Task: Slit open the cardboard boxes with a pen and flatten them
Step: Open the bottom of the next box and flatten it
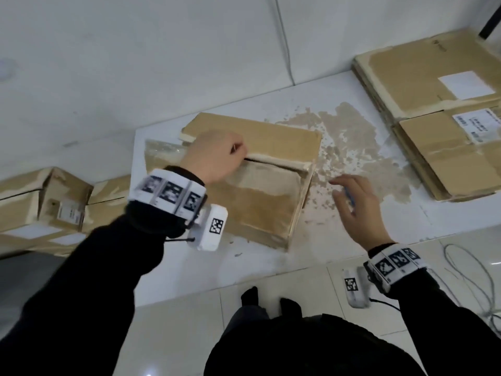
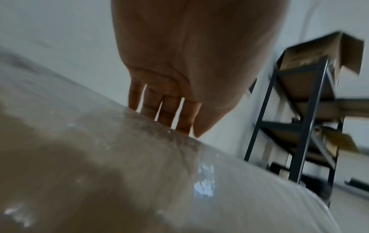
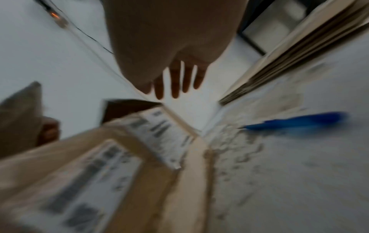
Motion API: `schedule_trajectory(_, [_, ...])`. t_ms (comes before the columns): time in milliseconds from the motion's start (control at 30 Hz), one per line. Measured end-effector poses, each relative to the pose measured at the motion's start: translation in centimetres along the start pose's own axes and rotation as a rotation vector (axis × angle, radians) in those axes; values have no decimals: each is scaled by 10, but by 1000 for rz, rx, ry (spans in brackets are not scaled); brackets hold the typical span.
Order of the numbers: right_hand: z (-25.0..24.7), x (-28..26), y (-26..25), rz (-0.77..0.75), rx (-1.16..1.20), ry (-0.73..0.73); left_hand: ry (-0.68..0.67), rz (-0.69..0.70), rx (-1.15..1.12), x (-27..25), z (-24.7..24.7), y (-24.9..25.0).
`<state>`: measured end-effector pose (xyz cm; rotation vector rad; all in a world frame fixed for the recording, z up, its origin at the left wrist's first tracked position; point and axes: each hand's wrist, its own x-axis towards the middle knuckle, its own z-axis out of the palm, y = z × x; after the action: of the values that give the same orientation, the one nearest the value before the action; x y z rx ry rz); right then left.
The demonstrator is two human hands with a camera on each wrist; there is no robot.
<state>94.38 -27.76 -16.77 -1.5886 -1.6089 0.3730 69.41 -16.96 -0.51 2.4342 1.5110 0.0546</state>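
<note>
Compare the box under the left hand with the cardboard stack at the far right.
The box is still partly boxy, one flap raised, gripped by the left hand; the stack lies fully flat, untouched. The stack shows white labels on top; the box's top shows none. Both are brown cardboard.

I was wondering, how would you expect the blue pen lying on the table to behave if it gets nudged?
The blue pen looks slim and round-bodied, so it would probably roll. It lies loose on the smooth white table, held by nothing, so it may also slide easily. The right hand hovers open above it and could likely lift it with little effort.
</note>
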Motion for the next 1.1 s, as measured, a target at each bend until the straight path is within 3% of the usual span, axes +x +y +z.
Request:
schedule_trajectory(133, [16,18,-35,-293,29,-84,-273,-27,-22,-31,-35,-16])
schedule_trajectory(300, [9,45,-36,-440,-159,-47,-512,-111,50,-89,-14,-49])
schedule_trajectory(400, [-6,76,-49,-405,-265,-72,-432,-22,307,-98,25,-64])
schedule_trajectory(467, [-12,111,-58,-289,-334,-133,-370,103,403,-90,47,-69])
schedule_trajectory(600, [-4,182,-50,-36,-387,-448,-315,313,423,-62,71,-75])
schedule_trajectory(733, [12,193,-42,185,-577,-767,-327,396,465,-48,74,-78])
schedule_trajectory(867, [39,173,-97,-78,-601,-756,-249,426,522,-48,79,-78])
schedule_trajectory(933, [59,152,-131,-233,-630,-978,-243,405,533,-50,80,-76])
schedule_trajectory(1000, [69,134,-152,-286,-797,-1200,-222,383,553,-54,82,-76])
schedule_trajectory(1033, [65,131,-158,-307,-876,-1209,-198,380,560,-55,82,-76])
schedule_trajectory(1100, [44,133,-165,-419,-897,-981,-159,381,578,-59,81,-76])
